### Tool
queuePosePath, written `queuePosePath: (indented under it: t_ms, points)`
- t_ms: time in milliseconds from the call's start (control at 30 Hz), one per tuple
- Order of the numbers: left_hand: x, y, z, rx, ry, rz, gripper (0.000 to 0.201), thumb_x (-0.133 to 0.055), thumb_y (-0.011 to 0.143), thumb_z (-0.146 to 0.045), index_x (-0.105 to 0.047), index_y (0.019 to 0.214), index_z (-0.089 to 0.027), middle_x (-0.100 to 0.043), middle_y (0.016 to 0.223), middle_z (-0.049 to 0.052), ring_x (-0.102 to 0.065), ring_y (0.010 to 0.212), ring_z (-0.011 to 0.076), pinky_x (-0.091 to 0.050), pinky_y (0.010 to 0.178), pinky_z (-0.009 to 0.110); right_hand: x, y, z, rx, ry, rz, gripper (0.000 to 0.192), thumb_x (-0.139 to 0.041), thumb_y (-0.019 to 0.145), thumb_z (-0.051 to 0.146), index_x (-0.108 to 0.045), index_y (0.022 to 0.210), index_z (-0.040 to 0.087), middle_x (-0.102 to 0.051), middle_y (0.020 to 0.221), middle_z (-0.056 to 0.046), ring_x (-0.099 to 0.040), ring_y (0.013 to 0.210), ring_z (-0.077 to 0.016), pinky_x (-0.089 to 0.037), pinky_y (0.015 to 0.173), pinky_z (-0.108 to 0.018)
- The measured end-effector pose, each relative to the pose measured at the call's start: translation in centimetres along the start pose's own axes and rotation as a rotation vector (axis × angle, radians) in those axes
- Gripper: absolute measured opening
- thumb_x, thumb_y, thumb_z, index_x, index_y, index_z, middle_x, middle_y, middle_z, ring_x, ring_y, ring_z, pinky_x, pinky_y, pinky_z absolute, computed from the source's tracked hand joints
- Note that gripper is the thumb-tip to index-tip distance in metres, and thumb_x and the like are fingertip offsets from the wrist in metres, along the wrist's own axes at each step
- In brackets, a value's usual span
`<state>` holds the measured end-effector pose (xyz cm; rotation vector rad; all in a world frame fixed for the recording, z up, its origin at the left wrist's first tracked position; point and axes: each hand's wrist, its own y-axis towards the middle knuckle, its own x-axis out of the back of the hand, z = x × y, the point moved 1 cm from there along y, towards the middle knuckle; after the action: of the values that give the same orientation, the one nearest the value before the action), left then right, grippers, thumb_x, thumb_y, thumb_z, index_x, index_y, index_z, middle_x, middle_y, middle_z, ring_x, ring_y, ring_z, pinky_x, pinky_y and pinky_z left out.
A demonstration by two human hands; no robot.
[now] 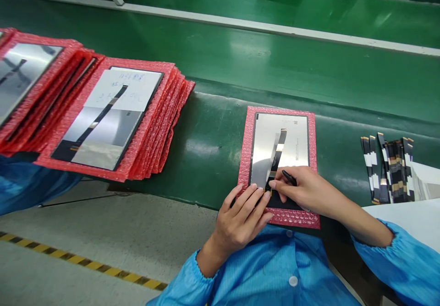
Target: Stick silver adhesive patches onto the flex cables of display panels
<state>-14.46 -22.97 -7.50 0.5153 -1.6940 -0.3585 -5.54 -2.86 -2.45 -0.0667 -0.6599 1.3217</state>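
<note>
In front of me a display panel (295, 148) with a mirror-like back lies on a pink bubble-wrap sheet (282, 218). A black flex cable (279, 148) with pale bands runs up across it from the dark lower strip. My left hand (239, 219) lies over the panel's lower left edge, fingers stretched, their tips beside the cable's lower end. My right hand (302, 187) is closed around a slim black pen-like tool (289, 177), its thumb and fingers at the cable's lower end. The tool's tip is hidden by the fingers.
On the left stand stacks of panels in red bubble wrap (168, 127), the nearer topped by a panel with a handwritten paper (117, 95). Several flex cables (395, 168) lie at right beside white sheets (412, 223). A pale rail (220, 17) crosses the green bench behind.
</note>
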Motion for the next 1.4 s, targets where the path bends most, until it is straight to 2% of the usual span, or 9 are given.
queuePosePath:
  t_ms: [333,433,633,833,967,1067,1200,1300,1400]
  points:
    - [-0.7,-0.5,-1.8,0.166,-0.01,-0.014,0.043,-0.057,0.095,-0.04,-0.057,0.134,-0.022,-0.07,0.126,0.004,-0.064,0.121,0.0234,-0.043,0.112,0.045,0.0,0.1,-0.1,0.046,-0.059,-0.037,0.024,-0.061,0.089,0.041,-0.06,0.066,0.034,-0.07,0.056,0.005,-0.064,0.052,-0.0171,-0.043,0.049,-0.027]
    - [-0.7,-0.7,-1.6,0.178,-0.075,-0.029,0.046,-0.051,0.098,-0.038,-0.05,0.14,-0.02,-0.068,0.129,0.005,-0.062,0.124,0.0224,-0.043,0.111,0.044,0.3,-0.1,-0.2,0.034,-0.106,-0.077,0.019,-0.062,0.088,0.046,-0.062,0.072,0.036,-0.067,0.056,0.005,-0.062,0.05,-0.0172,-0.04,0.045,-0.027]
    - [-0.8,-0.8,-1.6,0.167,-0.019,-0.008,0.042,-0.051,0.098,-0.041,-0.055,0.136,-0.025,-0.068,0.13,0.003,-0.063,0.123,0.0235,-0.045,0.109,0.045,2.0,-1.1,1.1,0.05,-0.2,-0.18,0.02,-0.056,0.091,0.051,-0.064,0.081,0.036,-0.064,0.059,0.005,-0.058,0.052,-0.0177,-0.039,0.047,-0.027]
    - [-1.1,-1.1,-1.6,0.204,-0.08,-0.02,0.049,-0.055,0.095,-0.035,-0.046,0.143,-0.035,-0.067,0.129,0.004,-0.066,0.119,0.0294,-0.054,0.101,0.059,4.3,-4.4,4.3,0.112,-0.156,-0.41,0.033,-0.044,0.099,0.047,-0.061,0.077,0.03,-0.06,0.06,0.005,-0.056,0.055,-0.0155,-0.041,0.051,-0.026]
    - [-1.5,-1.6,-1.6,0.286,-0.176,-0.032,0.048,-0.055,0.094,-0.037,-0.046,0.141,-0.042,-0.062,0.135,-0.003,-0.061,0.125,0.0326,-0.043,0.112,0.067,5.7,-8.2,4.8,0.172,0.065,-0.503,0.033,-0.043,0.102,0.045,-0.069,0.089,0.031,-0.067,0.07,0.005,-0.066,0.066,-0.0173,-0.052,0.061,-0.029]
    - [-1.7,-1.8,-1.2,0.333,-0.282,-0.047,0.045,-0.057,0.092,-0.038,-0.051,0.135,-0.045,-0.059,0.137,-0.008,-0.049,0.137,0.0337,-0.03,0.12,0.069,6.9,-11.3,2.3,0.154,0.155,-0.692,0.04,-0.047,0.099,0.052,-0.075,0.084,0.028,-0.063,0.067,0.002,-0.063,0.06,-0.0159,-0.05,0.055,-0.028]
    - [-1.8,-1.9,-0.8,0.312,-0.285,-0.043,0.051,-0.062,0.087,-0.042,-0.05,0.137,-0.045,-0.06,0.136,-0.006,-0.052,0.134,0.0379,-0.027,0.121,0.07,8.9,-15.5,-4.4,0.118,0.499,-0.975,0.053,-0.052,0.093,0.064,-0.075,0.072,0.021,-0.042,0.045,0.008,-0.033,0.032,-0.0057,-0.023,0.032,-0.019]
    - [-2.3,-1.3,-2.3,0.213,-0.258,-0.036,0.057,-0.069,0.084,-0.041,-0.049,0.137,-0.047,-0.068,0.123,0.0,-0.067,0.111,0.0404,-0.044,0.109,0.069,10.1,-19.2,-9.2,0.171,0.586,-1.281,0.05,-0.052,0.093,0.064,-0.073,0.076,0.022,-0.038,0.041,0.009,-0.03,0.029,-0.0054,-0.025,0.031,-0.02]
    - [-3.7,0.9,-6.5,-0.016,-0.408,0.06,0.062,-0.07,0.086,-0.039,-0.043,0.141,-0.047,-0.076,0.097,0.004,-0.074,0.083,0.0366,-0.063,0.076,0.061,10.4,-22.3,-12.0,0.199,0.566,-1.433,0.039,-0.055,0.091,0.063,-0.072,0.089,0.027,-0.054,0.061,0.005,-0.044,0.037,-0.0075,-0.032,0.032,-0.021]
